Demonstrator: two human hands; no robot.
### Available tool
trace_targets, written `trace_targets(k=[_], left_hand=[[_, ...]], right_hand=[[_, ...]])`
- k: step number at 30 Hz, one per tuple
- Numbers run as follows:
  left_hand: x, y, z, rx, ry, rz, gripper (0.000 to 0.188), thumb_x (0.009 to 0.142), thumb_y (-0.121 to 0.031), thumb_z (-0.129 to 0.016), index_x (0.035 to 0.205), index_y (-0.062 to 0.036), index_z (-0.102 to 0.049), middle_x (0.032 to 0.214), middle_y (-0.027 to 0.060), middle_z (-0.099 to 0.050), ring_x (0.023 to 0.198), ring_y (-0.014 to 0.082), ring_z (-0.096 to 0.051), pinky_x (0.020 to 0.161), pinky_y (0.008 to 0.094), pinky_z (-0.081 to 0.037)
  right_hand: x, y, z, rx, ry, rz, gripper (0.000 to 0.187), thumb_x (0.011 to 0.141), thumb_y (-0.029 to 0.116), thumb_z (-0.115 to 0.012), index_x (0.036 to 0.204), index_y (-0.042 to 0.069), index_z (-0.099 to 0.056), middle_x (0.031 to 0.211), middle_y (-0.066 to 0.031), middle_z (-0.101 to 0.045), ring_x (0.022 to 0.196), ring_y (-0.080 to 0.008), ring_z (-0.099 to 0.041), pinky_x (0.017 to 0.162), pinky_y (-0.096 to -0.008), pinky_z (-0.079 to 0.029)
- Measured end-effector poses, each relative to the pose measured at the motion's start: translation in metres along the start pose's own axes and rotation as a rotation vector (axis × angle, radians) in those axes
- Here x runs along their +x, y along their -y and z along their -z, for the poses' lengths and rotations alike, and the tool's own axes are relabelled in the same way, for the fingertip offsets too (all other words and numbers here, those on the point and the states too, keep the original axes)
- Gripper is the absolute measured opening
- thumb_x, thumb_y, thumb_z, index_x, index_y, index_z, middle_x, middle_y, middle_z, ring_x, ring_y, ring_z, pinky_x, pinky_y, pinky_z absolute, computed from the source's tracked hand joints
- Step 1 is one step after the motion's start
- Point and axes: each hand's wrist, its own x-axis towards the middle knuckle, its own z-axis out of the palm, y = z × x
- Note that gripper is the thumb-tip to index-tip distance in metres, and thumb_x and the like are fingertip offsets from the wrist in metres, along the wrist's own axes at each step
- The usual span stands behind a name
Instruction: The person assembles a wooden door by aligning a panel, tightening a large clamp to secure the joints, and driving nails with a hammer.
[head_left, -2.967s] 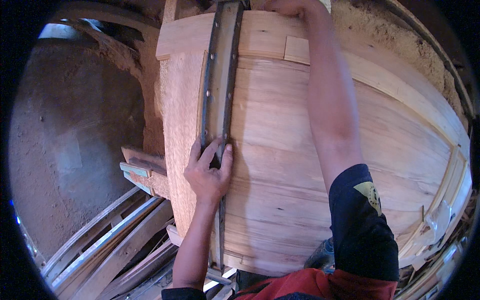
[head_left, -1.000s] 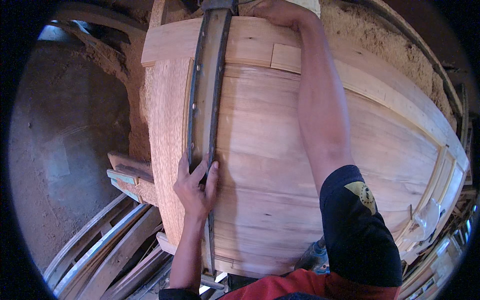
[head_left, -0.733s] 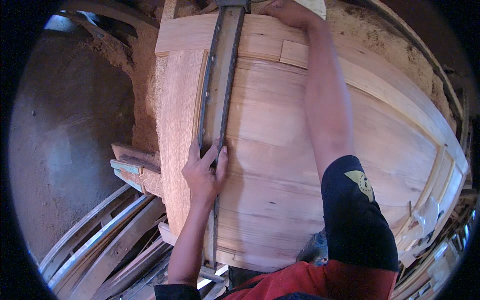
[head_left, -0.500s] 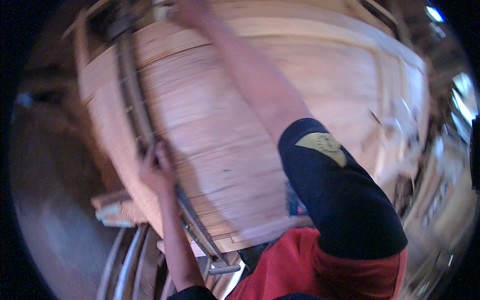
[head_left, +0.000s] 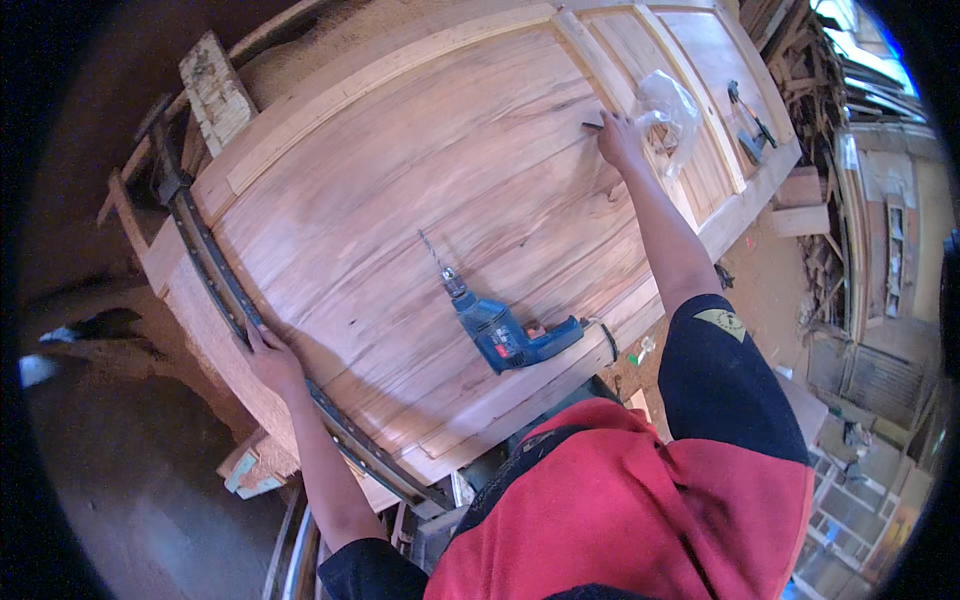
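Note:
A long dark bar clamp (head_left: 228, 285) spans the left end of a large wooden panelled door (head_left: 340, 230). My left hand (head_left: 272, 362) has its fingers curled on the clamp's bar, about midway along it. Over the far right part of the door, my right hand (head_left: 620, 142) is closed around a short, dark, thin stick (head_left: 593, 126) whose kind I cannot make out. Just beside that hand lies a clear plastic bag (head_left: 672, 112) with something brownish inside. A blue power drill (head_left: 500, 330) with a long bit rests on its side on the door, between my arms.
A hammer (head_left: 752, 115) lies on the door's far right panel, next to another small dark tool. At the far left stands a pale board (head_left: 217, 92). Wood scraps (head_left: 805, 190) are stacked beyond the right end. Sawdust covers the floor around.
My right hand has left the clamp's far end and moved right, near the plastic bag, with a thin dark stick in it. My left hand stays on the clamp. My view has shifted.

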Motion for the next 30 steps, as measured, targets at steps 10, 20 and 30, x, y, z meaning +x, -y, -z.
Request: trace_targets(k=[10, 20, 30], left_hand=[[-0.281, -0.067, 0.099, -0.236, 0.092, 0.155, 0.046, 0.095, -0.019, -0.058, 0.135, 0.0021, -0.05, 0.14, 0.0269, -0.046, 0.133, 0.0411, -0.042, 0.112, 0.0474, -0.032], [-0.354, -0.097, 0.199, -1.117, -0.212, 0.806, 0.037, 0.098, -0.015, -0.06, 0.13, 0.0019, -0.055, 0.115, 0.0124, -0.067, 0.099, 0.0184, -0.066, 0.085, 0.03, -0.055], [-0.454, 0.115, 0.236, -0.894, -0.716, 1.02, 0.021, 0.095, -0.01, -0.064, 0.11, 0.0039, -0.065, 0.089, 0.0065, -0.069, 0.078, 0.01, -0.063, 0.07, 0.0245, -0.052]], right_hand=[[-0.067, 0.125, 0.088, 0.926, 0.122, 0.182, 0.025, 0.092, 0.018, -0.06, 0.113, 0.006, -0.065, 0.101, -0.0147, -0.068, 0.088, -0.0291, -0.068, 0.078, -0.0425, -0.053], [-0.389, 0.363, 0.255, 1.19, 0.504, 1.171, 0.017, 0.086, 0.016, -0.069, 0.101, 0.007, -0.069, 0.091, -0.0117, -0.066, 0.076, -0.03, -0.067, 0.065, -0.0373, -0.055], [-0.503, 0.443, 0.226, 1.041, 0.718, 1.254, 0.025, 0.093, 0.021, -0.065, 0.111, 0.004, -0.066, 0.104, -0.0168, -0.064, 0.097, -0.0296, -0.064, 0.08, -0.0374, -0.052]])
